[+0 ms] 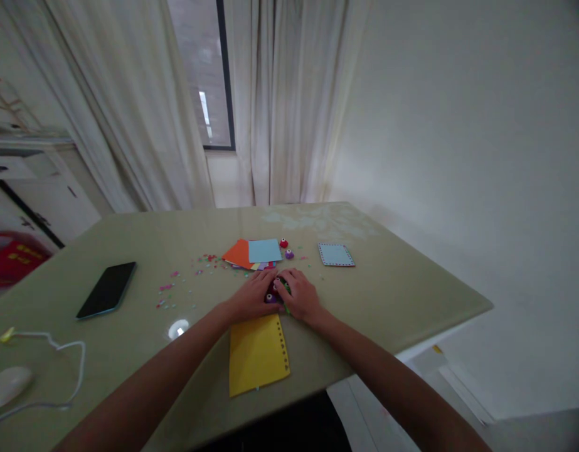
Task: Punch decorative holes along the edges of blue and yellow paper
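Head view is showing me both hands working close together near the front of the tabletop (387,301). My left hand (254,295) and my right hand (299,295) are facing each other and curling around a cluster of small pieces (271,298), so the pieces are sitting held between them. Red, purple and green are showing through the fingers, but the hands are covering too much for me to tell how many pieces they are enclosing.

Just below the hands, a yellow sheet (258,358) is lying flat, with small dark shapes running down its right edge. Beyond them, a stack of coloured sheets (237,253) is fanning out, an orange one and a light blue one showing on top. A red piece (283,243) and a purple piece (289,254) are standing beside the stack. Farther right, a light blue card (335,255) with a patterned border is lying apart.

Loose confetti (165,287) is scattering across the tabletop left of the hands. A dark-screened device (108,290) is resting farther left, and a white mouse (7,386) is sitting near a pale cable (82,370). At the far left, a white cabinet (49,188) is standing behind a red object with yellow markings (14,260); I cannot tell what either is containing.
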Tool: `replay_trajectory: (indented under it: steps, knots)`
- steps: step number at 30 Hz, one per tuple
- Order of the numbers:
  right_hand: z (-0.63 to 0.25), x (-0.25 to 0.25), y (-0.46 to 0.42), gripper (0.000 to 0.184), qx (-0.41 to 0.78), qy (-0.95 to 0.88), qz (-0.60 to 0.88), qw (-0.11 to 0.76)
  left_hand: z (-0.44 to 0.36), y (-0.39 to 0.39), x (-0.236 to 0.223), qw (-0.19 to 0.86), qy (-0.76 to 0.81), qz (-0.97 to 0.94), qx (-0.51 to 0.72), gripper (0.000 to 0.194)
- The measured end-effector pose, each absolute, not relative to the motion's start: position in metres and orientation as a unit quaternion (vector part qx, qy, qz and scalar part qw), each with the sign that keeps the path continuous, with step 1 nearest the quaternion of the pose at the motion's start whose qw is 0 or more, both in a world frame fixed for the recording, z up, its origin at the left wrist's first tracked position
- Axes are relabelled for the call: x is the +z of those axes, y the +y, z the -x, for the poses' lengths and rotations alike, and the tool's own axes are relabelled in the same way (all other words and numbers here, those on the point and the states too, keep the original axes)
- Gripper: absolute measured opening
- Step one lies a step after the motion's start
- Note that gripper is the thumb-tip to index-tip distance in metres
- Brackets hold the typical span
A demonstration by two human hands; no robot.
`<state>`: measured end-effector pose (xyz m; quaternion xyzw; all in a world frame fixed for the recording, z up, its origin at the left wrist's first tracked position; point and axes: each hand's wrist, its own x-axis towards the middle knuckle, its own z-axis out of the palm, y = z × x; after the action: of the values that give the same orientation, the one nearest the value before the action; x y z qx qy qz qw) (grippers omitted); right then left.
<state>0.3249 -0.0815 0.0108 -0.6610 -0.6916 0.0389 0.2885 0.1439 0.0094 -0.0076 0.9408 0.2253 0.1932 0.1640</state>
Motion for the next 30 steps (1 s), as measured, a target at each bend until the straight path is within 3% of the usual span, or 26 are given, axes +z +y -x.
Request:
replay_trajectory:
  steps: [3,11,30]
  knots:
    - [-0.313,0.011,-0.075,0.029,0.046,-0.704,0.646,0.291,-0.129,0.011,-0.010,0.169,0.237,-0.934,0.208,0.099]
    - [-0.286,0.010,-0.048,0.030,0.069,-0.741,0.603,0.289,-0.092,0.014,-0.011,0.162,0.277,-0.917,0.236,0.103]
    - [-0.177,0.008,0.044,0.051,0.056,-0.853,0.458,0.243,0.032,0.053,-0.034,0.065,0.435,-0.859,0.264,0.065]
